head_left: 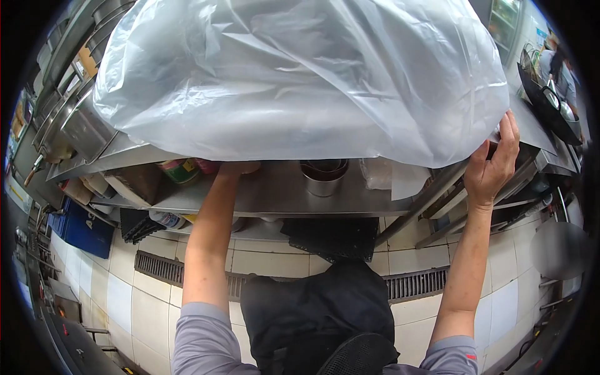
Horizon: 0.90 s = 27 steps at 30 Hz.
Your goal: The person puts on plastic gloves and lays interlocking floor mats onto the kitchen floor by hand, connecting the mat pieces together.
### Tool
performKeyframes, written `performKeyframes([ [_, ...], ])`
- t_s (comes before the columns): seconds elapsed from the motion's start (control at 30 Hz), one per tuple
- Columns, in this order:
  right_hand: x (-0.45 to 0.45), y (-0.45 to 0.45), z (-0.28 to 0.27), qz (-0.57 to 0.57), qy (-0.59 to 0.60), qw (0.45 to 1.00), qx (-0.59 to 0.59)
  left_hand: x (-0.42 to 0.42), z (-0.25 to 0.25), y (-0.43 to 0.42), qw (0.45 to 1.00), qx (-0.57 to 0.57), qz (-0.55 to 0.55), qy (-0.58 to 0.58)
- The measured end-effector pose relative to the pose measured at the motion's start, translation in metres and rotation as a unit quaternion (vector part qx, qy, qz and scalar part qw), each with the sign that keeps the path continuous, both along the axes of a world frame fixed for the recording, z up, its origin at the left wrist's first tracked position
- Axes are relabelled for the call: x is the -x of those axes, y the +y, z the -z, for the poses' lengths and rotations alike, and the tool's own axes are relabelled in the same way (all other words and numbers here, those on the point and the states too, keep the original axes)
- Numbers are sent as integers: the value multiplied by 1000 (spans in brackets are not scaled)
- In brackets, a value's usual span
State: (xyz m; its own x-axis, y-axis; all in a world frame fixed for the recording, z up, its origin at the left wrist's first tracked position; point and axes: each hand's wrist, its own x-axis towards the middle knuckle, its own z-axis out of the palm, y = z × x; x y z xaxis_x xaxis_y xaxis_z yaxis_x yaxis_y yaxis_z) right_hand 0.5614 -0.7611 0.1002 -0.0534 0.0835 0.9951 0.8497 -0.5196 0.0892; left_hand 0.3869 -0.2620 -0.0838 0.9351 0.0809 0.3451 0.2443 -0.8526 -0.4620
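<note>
Plastic, translucent and whitish, forms the large bulging bag (300, 81) across the far side of the head view, its near edge overhanging the grey metal shelf (262, 203). The bare left hand (240, 167) goes beneath that edge, perhaps supporting the soft bulk; its fingers are hidden, so their spread cannot be told. The bare right hand (492, 167) is unclenched at the bag's right edge, fingers extended, probably steadying it. One round silver metal container (324, 186) sits on the shelf, presumably for storage.
</note>
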Motion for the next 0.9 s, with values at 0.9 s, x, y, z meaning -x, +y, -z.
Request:
performKeyframes([
  [0.9, 74, -101, -135, -202, 589, 777, 95, 258, -370, -388, 438, 869, 77, 216],
])
